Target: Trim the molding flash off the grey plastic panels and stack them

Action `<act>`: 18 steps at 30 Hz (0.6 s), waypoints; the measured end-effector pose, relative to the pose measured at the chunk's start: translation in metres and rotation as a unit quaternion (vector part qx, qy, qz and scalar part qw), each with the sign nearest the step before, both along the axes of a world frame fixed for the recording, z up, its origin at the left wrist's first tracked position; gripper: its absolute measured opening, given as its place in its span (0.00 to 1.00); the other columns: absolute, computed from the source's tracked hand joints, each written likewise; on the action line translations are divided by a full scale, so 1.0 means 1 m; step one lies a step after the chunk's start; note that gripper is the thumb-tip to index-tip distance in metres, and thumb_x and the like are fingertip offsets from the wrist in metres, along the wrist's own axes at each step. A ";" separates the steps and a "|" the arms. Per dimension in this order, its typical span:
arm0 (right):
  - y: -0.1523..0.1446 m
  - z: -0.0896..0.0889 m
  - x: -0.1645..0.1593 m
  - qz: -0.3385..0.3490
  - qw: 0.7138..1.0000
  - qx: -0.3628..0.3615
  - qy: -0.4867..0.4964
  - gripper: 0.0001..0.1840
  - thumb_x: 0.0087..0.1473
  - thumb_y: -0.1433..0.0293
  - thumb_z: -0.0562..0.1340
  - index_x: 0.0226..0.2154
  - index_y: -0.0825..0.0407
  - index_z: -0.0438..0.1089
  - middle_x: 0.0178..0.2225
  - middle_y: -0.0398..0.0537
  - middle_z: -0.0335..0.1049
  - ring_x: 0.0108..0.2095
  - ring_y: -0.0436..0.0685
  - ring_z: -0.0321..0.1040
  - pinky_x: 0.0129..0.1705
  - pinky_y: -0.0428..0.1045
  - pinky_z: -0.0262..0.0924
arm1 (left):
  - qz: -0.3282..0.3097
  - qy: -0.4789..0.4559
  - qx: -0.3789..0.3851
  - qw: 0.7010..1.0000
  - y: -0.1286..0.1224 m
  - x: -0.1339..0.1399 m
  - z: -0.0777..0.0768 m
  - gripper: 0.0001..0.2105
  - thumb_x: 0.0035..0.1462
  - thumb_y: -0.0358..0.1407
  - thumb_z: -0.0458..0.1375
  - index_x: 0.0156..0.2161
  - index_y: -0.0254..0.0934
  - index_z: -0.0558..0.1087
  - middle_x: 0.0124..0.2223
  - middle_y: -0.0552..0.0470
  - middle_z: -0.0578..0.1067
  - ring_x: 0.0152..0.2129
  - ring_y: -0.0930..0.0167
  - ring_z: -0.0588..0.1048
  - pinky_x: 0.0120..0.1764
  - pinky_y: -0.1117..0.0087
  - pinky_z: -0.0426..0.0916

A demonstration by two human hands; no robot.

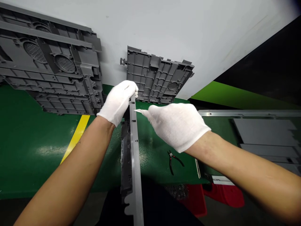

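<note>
My left hand [120, 101], in a white glove, is closed on the far end of a grey plastic panel [136, 157]. The panel stands on edge, its narrow slotted side facing up and its near end close to my body. To its right, my gloved right hand [176, 124] grips a small knife [138, 110]. Only the pale, pointed blade shows; the handle is hidden in the hand. The blade's tip is at the panel's slotted edge, between two dark slots. Whether it touches the plastic, I cannot tell.
Ribbed grey panels [56, 69] lean on the white wall at left, and another panel [157, 75] stands behind my hands. Black-handled cutters [174, 161] lie on the green table [150, 147]. A red bin [195, 201] sits below; flat grey panels [265, 131] lie at right.
</note>
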State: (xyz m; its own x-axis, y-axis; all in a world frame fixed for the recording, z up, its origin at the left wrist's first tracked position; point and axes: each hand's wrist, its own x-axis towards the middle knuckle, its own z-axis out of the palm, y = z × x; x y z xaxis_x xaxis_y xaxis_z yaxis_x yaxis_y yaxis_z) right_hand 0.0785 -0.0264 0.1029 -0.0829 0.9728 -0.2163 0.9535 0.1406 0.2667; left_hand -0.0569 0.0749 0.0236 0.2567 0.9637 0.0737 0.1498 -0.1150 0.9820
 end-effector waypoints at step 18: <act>-0.001 0.001 0.001 -0.002 1.000 -0.007 -0.008 0.31 0.70 0.52 0.41 0.41 0.51 0.74 0.24 0.51 0.72 0.28 0.60 0.72 0.33 0.51 0.56 | -0.003 -0.035 -0.019 0.999 -0.004 0.003 0.004 0.08 0.60 0.32 0.52 0.29 0.40 0.68 0.34 0.52 0.74 0.33 0.70 0.71 0.40 0.72 0.66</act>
